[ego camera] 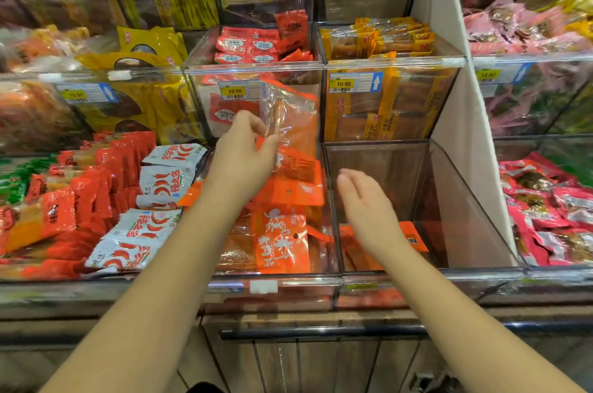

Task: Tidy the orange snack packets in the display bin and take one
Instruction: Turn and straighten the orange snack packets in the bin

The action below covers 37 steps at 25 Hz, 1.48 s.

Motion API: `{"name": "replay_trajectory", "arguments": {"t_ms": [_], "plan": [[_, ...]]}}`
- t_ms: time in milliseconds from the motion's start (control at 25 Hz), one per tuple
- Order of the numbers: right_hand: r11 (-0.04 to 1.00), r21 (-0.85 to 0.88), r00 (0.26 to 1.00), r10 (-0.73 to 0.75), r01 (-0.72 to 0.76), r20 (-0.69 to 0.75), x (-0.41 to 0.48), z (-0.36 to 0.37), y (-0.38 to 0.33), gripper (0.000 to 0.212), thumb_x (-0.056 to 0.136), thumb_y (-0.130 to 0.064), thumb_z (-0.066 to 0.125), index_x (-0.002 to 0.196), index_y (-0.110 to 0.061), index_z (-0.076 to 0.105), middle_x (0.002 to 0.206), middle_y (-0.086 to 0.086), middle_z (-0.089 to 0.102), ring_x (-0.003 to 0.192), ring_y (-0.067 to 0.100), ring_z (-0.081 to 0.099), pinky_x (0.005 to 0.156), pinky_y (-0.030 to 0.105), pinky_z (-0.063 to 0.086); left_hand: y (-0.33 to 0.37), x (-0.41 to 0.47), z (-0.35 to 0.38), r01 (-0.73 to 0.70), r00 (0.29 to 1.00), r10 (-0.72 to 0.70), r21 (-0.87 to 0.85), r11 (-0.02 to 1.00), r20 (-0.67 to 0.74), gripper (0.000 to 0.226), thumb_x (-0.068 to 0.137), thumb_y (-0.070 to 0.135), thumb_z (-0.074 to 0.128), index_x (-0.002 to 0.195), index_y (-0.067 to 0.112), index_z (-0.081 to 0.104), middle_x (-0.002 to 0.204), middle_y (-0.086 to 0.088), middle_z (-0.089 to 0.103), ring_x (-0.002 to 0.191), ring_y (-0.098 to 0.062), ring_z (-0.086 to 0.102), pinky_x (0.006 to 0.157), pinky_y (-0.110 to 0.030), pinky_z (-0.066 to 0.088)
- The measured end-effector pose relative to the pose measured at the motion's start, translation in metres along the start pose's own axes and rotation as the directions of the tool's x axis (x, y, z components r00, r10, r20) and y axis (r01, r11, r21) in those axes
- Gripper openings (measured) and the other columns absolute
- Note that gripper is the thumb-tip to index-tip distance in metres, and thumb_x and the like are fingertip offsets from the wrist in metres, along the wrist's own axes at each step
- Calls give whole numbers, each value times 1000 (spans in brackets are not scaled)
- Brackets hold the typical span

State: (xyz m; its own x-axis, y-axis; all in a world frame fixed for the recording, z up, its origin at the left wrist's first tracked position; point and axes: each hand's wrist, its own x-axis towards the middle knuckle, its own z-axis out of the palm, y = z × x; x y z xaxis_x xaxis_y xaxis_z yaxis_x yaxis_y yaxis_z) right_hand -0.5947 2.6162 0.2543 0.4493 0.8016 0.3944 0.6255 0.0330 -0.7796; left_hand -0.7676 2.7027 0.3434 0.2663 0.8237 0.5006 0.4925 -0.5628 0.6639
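Observation:
My left hand point(244, 157) pinches an orange snack packet point(293, 118) by its lower edge and holds it upright above the middle display bin point(272, 277). More orange packets point(282, 241) lie heaped in that clear bin below the held one. My right hand point(365, 209) hovers flat, fingers straight, over the neighbouring bin point(475, 200), holding nothing. That bin is mostly bare, with a few orange packets point(414, 237) at its front bottom.
White chili packets point(154, 200) and red packets point(80, 187) fill the bins at left. Pink-red packets point(552, 209) fill the bin at right. Upper bins hold red packets point(256, 42) and yellow ones point(385, 36). A white divider panel point(455, 97) stands at right.

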Motion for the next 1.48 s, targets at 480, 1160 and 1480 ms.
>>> {"name": "replay_trajectory", "arguments": {"t_ms": [480, 1160, 1480], "plan": [[899, 434, 981, -38, -49, 188, -29, -43, 9, 16, 99, -21, 63, 114, -18, 67, 96, 1, 78, 87, 15, 75, 72, 24, 58, -21, -81, 54, 158, 969, 14, -659, 735, 248, 26, 97, 23, 62, 122, 30, 59, 111, 14, 73, 106, -2, 69, 78, -18, 56], [818, 562, 966, -36, -118, 256, -39, -50, 7, 22, 91, -27, 65, 110, -16, 67, 88, 1, 77, 87, 14, 75, 73, 24, 57, -23, -84, 47, 248, 950, -34, -684, 686, 311, 24, 92, 37, 58, 101, 55, 71, 104, 15, 75, 102, -8, 72, 78, -27, 59], [852, 518, 976, -44, -76, 215, -40, -49, 5, 24, 94, -27, 65, 117, -22, 68, 99, -8, 76, 95, 9, 73, 79, 22, 56, -26, -87, 53, 187, 958, 32, -708, 682, 284, 39, 95, 27, 63, 131, 41, 57, 125, 10, 69, 116, -13, 67, 83, -31, 60]]}}
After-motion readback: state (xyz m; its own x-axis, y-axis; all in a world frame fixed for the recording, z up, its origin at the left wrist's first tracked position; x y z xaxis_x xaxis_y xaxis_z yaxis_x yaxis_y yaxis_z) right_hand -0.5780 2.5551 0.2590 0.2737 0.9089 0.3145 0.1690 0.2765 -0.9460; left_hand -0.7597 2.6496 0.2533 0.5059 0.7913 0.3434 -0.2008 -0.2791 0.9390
